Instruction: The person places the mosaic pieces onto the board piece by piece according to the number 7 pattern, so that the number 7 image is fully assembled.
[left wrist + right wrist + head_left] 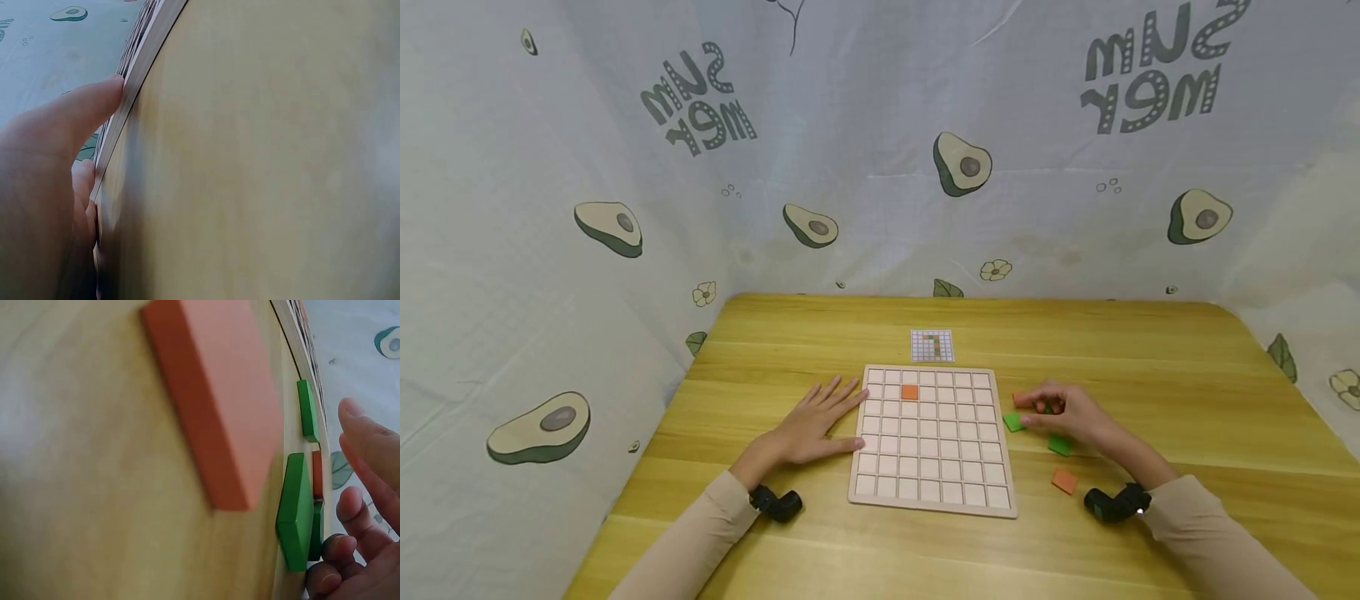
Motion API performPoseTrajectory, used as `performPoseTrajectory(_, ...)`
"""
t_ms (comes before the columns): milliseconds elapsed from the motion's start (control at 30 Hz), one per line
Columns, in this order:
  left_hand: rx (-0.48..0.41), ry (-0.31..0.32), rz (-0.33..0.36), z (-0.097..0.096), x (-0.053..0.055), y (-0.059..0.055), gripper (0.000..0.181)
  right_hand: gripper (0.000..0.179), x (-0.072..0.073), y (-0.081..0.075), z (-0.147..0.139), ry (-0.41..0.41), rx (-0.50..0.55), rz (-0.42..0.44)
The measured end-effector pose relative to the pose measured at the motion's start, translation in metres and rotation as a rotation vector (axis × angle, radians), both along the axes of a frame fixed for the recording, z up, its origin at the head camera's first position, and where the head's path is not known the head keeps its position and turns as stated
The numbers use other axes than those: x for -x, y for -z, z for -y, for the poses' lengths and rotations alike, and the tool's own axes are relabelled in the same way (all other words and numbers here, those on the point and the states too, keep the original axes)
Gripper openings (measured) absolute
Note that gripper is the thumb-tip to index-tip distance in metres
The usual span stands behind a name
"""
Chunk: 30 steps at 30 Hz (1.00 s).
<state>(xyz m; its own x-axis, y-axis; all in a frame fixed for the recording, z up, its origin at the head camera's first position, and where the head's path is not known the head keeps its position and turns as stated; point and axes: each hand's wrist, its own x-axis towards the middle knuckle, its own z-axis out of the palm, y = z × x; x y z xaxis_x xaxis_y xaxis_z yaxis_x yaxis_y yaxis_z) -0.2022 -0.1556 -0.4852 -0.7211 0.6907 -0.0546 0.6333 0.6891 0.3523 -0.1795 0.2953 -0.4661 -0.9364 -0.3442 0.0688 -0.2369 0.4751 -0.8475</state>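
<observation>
A pale wooden grid board (934, 510) lies on the table, with one orange tile (910, 392) in a cell of its second row from the back. My left hand (815, 423) is spread flat at the board's left side, thumb and a fingertip at its edge. Over the loose tiles to the right hovers my right hand (1070, 412), thumb and fingers apart. Beneath or beside it are a green tile (1013, 422), another green tile (1059, 445), an orange tile (317, 474) and a dark green tile (317, 531) partly covered by the fingers in the head view.
A small printed card (932, 345) with a coloured grid pattern lies behind the board. Nearer the right wrist is another orange tile (1064, 481). The wooden table (805, 333) meets a hanging avocado-print cloth (880, 167) at its back and sides.
</observation>
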Motion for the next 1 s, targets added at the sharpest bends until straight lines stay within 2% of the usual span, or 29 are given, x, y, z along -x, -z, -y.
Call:
performPoseTrajectory(233, -0.001, -0.004, -0.001, -0.0004, 0.0003, -0.0005, 0.081, 0.026, 0.0013, 0.005, -0.0022, -0.037, -0.043, -0.068)
performPoseTrajectory(800, 0.0, 0.002, -0.005, -0.0002, 0.0, -0.0009, 0.081, 0.029, -0.0012, 0.0026, 0.0009, -0.048, -0.142, -0.052)
performPoseTrajectory(1000, 0.006, 0.0, -0.006, 0.0001, 0.0005, -0.0001, 0.081, 0.026, -0.0005, 0.0055, 0.0, -0.07, -0.133, -0.108)
